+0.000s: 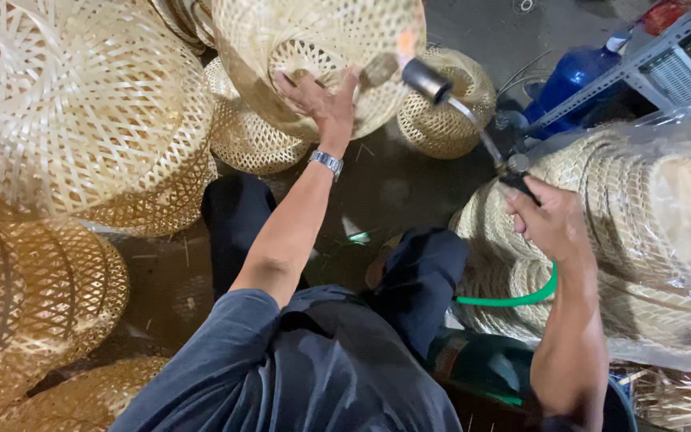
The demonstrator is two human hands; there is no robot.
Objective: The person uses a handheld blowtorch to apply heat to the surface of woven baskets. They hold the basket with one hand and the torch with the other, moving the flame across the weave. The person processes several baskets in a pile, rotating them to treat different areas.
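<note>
Woven bamboo lampshade (313, 56), held up at the top centre of the view, mouth tilted toward me. Far left: a stack of finished pale shades (81, 112), with darker, browner ones (25, 304) below it on the floor. Left centre: my left hand (321, 100), a metal watch (326, 162) on the wrist, fingers spread and pressed flat against the shade's lower wall, steadying it rather than gripping. Centre: my knees in dark trousers over the bare concrete floor (385, 184). Right of centre: a gas torch (457, 108), its dark nozzle almost touching the shade's rim, where a small flame shows. Right: my right hand (549, 220) is closed around the torch handle, a green hose (513, 298) trailing beneath the wrist. Far right: more shades wrapped in clear plastic (657, 240) and a blue gas cylinder (573, 76). Step in hand, by my reading: singeing stray fibres off the weave. The next move calls for turning the shade with the left hand while keeping the flame moving, lest it scorch.
</note>
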